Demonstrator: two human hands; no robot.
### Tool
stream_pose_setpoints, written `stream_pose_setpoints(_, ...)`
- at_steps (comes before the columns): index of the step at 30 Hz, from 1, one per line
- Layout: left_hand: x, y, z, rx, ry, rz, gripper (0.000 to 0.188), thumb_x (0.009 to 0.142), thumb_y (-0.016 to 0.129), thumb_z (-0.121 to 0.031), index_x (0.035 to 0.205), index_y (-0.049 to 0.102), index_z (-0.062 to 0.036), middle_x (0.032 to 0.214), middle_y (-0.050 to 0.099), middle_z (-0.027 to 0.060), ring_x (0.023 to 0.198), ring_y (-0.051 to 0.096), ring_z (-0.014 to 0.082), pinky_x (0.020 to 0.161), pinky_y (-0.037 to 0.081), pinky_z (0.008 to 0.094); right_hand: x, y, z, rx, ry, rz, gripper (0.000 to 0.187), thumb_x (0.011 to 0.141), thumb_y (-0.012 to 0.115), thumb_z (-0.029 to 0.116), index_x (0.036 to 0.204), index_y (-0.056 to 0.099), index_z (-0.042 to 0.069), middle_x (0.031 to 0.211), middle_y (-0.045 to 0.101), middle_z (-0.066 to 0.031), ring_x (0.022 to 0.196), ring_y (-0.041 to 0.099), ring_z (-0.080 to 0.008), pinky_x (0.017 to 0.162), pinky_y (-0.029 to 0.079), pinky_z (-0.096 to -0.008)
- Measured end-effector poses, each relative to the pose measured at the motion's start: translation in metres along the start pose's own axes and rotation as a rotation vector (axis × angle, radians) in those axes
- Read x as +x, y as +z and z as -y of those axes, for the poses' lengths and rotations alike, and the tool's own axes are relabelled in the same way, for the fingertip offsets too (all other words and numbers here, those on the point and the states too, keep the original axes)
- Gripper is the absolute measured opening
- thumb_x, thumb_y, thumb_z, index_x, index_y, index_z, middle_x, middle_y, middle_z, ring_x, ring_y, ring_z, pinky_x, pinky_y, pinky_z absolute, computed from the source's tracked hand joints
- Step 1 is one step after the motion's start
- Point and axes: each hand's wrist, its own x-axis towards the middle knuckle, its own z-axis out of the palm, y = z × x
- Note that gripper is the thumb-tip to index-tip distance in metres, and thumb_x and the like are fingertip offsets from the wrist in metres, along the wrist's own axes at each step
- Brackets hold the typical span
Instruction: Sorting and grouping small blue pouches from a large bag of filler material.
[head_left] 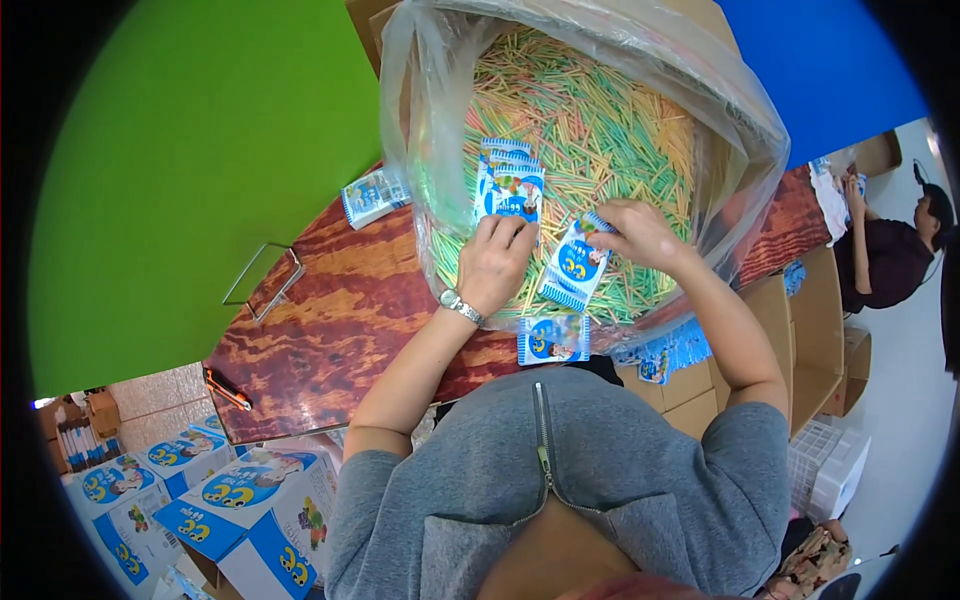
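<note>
A large clear plastic bag (735, 110) stands open in front of me, full of thin pastel candy sticks (580, 125) in green, pink and yellow. Over the sticks, my left hand (493, 262), with a wristwatch (461, 307), has its fingers closed at the lower edge of several overlapping blue-and-white packets (515, 188). My right hand (645, 237) pinches the upper end of another blue-and-white packet (578, 262), tilted over the near part of the sticks. How far the left fingertips reach under their packets is hidden.
One packet (553, 340) lies at the near table edge, another (372, 196) left of the bag. A metal wire handle (275, 275) and an orange cutter (228, 390) rest on the red wood-patterned table (330, 300). Printed boxes (255, 510) stand lower left; a co-worker (900, 250) is at right.
</note>
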Motion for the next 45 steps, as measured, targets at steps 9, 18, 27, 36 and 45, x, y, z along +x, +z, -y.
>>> stream_pose_setpoints(9,0.024,-0.018,-0.022,-0.134,-0.049,-0.125,0.025,0.081,0.071,-0.013,0.105,0.067,-0.0059,0.106,0.065,0.0062,0.093,0.060,0.0258,0.069,0.053,0.0368,-0.004,-0.029,0.018,-0.425,-0.043,-0.128,0.020,0.082,0.065,0.018,0.101,0.068,0.011,0.080,0.064,-0.0068,0.080,0.065,-0.0272,0.065,0.054,-0.0384)
stream_pose_setpoints(18,0.035,-0.013,-0.013,-0.932,-0.518,0.255,0.022,0.090,0.069,-0.023,0.091,0.069,-0.0007,0.073,0.068,0.0057,0.066,0.061,0.0131,0.061,0.048,0.0273,0.030,-0.053,0.050,0.270,-0.061,-0.252,0.018,0.085,0.070,0.017,0.093,0.066,0.001,0.081,0.064,-0.0131,0.072,0.064,-0.0294,0.063,0.048,-0.0363)
stream_pose_setpoints(27,0.023,-0.010,-0.002,-0.933,-0.599,0.153,0.023,0.080,0.080,-0.020,0.078,0.067,-0.0011,0.065,0.063,0.0005,0.061,0.053,0.0043,0.055,0.045,0.0246,0.037,-0.043,0.057,0.326,-0.199,-0.275,0.019,0.085,0.066,0.011,0.101,0.065,0.001,0.086,0.065,-0.0150,0.081,0.065,-0.0336,0.069,0.051,-0.0400)
stream_pose_setpoints(36,0.013,-0.011,0.005,-0.911,-0.604,0.066,0.027,0.081,0.079,-0.011,0.072,0.055,-0.0056,0.068,0.055,-0.0059,0.062,0.045,0.0015,0.053,0.037,0.0201,0.055,-0.083,-0.074,-0.076,0.383,-0.257,0.026,0.085,0.063,0.014,0.108,0.062,0.001,0.095,0.066,-0.0153,0.092,0.066,-0.0242,0.079,0.052,-0.0358)
stream_pose_setpoints(45,0.014,-0.009,0.001,-0.926,-0.622,0.081,0.032,0.078,0.082,-0.018,0.071,0.054,-0.0039,0.064,0.052,-0.0013,0.059,0.043,0.0069,0.052,0.038,0.0250,0.054,-0.053,-0.099,-0.421,0.548,0.003,0.048,0.080,0.072,0.025,0.120,0.057,0.004,0.125,0.055,-0.0199,0.121,0.051,-0.0370,0.098,0.043,-0.0466)
